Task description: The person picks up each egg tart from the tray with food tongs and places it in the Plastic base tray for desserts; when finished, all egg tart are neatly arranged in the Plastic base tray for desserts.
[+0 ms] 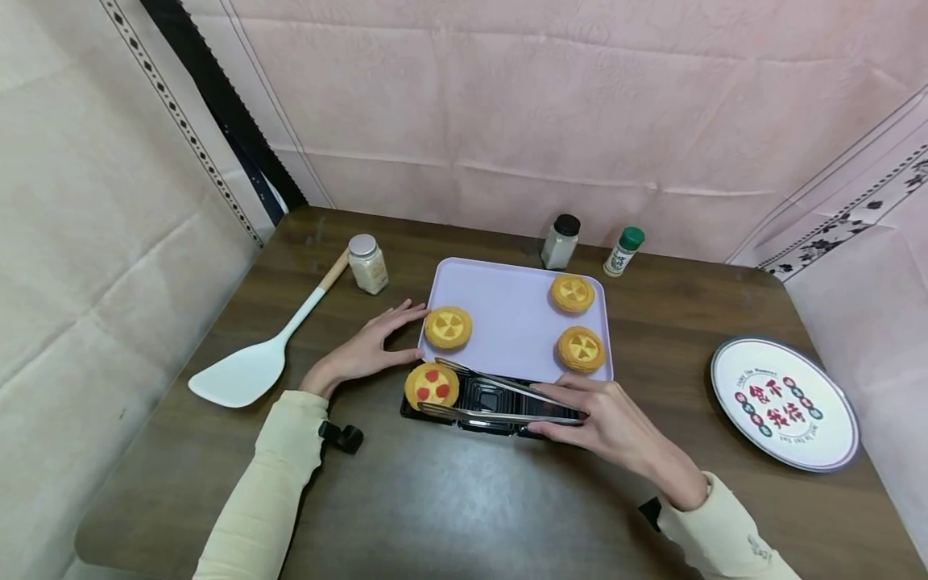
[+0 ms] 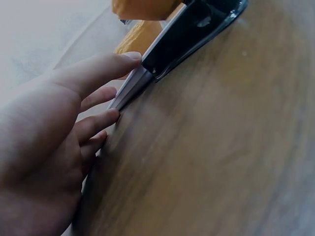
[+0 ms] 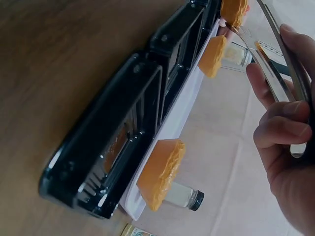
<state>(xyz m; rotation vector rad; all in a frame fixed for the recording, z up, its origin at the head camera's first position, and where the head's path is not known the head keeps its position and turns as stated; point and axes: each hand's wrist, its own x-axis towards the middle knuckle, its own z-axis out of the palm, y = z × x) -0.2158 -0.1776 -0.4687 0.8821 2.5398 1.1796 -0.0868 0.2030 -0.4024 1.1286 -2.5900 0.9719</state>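
Metal tongs (image 1: 482,416) are held in my right hand (image 1: 598,415), their tips on either side of a tart with red pieces on top (image 1: 432,385). That tart is at the left end of a black plastic tray (image 3: 88,128), whose compartments to its right hold nothing. My left hand (image 1: 366,350) touches the left edge of a lavender tray (image 1: 507,314) with its thumb and extended fingers. On the lavender tray sit a yellow tart (image 1: 448,327) at the left and two more, one tart (image 1: 572,293) behind another tart (image 1: 581,349), at the right.
A white spatula (image 1: 242,374) with a wooden handle lies left, near a grey-lidded jar (image 1: 368,264). Behind the lavender tray stand a black-capped bottle (image 1: 561,242) and a green-capped bottle (image 1: 624,251). A white plate (image 1: 732,362) with red writing is at the right.
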